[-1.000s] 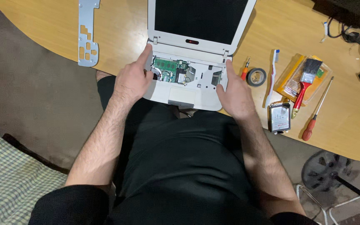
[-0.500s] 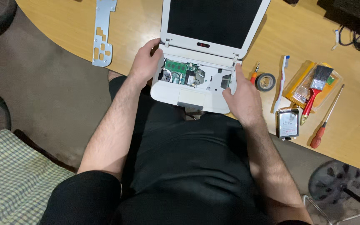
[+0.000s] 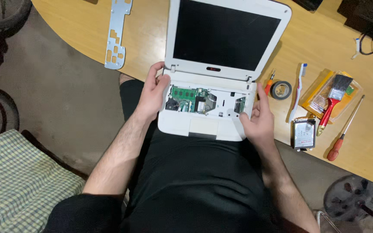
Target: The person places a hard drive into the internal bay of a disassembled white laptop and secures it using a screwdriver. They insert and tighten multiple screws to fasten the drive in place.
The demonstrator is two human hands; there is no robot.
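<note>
Head view: an opened white laptop [image 3: 221, 82] is held at both sides of its base at the near edge of the wooden table [image 3: 152, 39].

The laptop base, with keyboard removed and green circuit boards exposed, is gripped at its left edge by the left hand [image 3: 154, 92], fingers curled around the hinge corner. The right hand [image 3: 257, 118] is rested on the base's right front corner, fingers loosely bent and partly spread. A perforated metal plate [image 3: 117, 32] lies well left of the laptop. Just right of the laptop are a roll of dark tape [image 3: 280, 89] and a toothbrush [image 3: 298, 92]; farther right are a hard drive [image 3: 304, 133], a red-handled paintbrush [image 3: 332, 101] and a red-handled screwdriver [image 3: 345, 131].
</note>
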